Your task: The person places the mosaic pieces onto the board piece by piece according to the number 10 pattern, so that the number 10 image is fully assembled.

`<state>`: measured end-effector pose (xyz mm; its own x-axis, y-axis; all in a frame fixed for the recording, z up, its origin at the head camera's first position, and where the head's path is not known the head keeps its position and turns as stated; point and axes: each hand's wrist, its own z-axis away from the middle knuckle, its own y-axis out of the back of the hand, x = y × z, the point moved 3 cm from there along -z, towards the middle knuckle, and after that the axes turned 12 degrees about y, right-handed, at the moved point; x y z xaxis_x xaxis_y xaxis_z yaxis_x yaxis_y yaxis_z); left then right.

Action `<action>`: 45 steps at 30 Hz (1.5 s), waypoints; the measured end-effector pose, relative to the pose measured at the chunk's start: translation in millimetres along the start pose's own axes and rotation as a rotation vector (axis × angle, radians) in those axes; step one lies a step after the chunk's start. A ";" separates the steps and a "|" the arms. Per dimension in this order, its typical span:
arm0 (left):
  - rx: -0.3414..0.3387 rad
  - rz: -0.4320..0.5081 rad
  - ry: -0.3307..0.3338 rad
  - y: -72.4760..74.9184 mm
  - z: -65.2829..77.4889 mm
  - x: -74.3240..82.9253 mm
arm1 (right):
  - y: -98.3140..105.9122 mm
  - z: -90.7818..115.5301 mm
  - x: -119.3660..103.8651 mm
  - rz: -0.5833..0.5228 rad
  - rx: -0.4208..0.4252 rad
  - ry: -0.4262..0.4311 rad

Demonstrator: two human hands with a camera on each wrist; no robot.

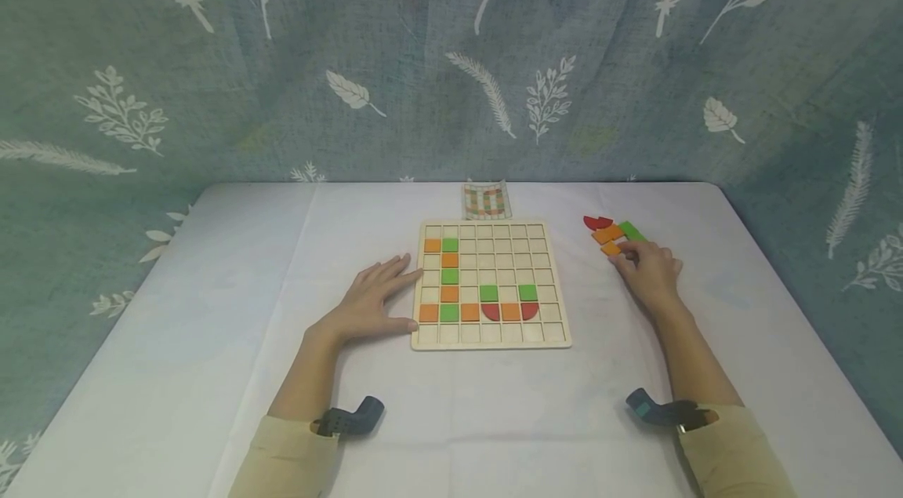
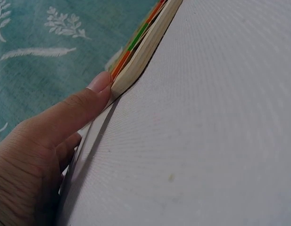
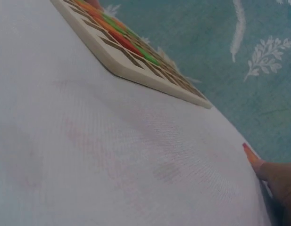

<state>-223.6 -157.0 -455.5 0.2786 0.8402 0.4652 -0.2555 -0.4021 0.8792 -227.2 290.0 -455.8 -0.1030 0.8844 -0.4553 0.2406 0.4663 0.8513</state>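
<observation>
A square wooden grid board [image 1: 494,339] lies flat on the table, with orange, green and red pieces set in some of its cells. Beside its left edge my left hand [image 1: 370,298] is spread, thumb tip at the lower left corner. In the left wrist view the thumb [image 2: 84,106] touches the board's rim [image 2: 140,61]. To the right of the board, my right hand [image 1: 649,274] pinches an orange tile [image 1: 610,249] between thumb and fingers. Around it lie more orange tiles [image 1: 605,234], red rounded pieces [image 1: 596,223] and a green tile [image 1: 631,230].
A small patterned card [image 1: 487,201] lies just behind the board. White cloth [image 1: 494,419] covers the table, and a leaf-printed curtain [image 1: 423,51] hangs at its far edge. Each wrist wears a dark camera mount, one [image 1: 356,416] on the left and one [image 1: 659,409] on the right.
</observation>
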 end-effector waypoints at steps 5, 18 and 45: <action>-0.002 0.008 -0.003 1.2 0.1 -0.6 | -2.8 -0.6 -6.2 -0.040 -0.026 0.054; -0.011 0.020 -0.019 0.4 -0.5 -1.8 | -2.7 -5.1 -31.6 -0.240 -0.059 0.194; -0.009 0.031 -0.017 -0.3 0.8 -3.6 | -33.1 -16.6 -113.1 -0.262 -0.219 0.438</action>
<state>-223.8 -160.2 -457.4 0.2859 0.8213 0.4937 -0.2723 -0.4244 0.8636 -239.5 174.9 -428.2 -0.5357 0.6426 -0.5478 -0.0483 0.6244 0.7796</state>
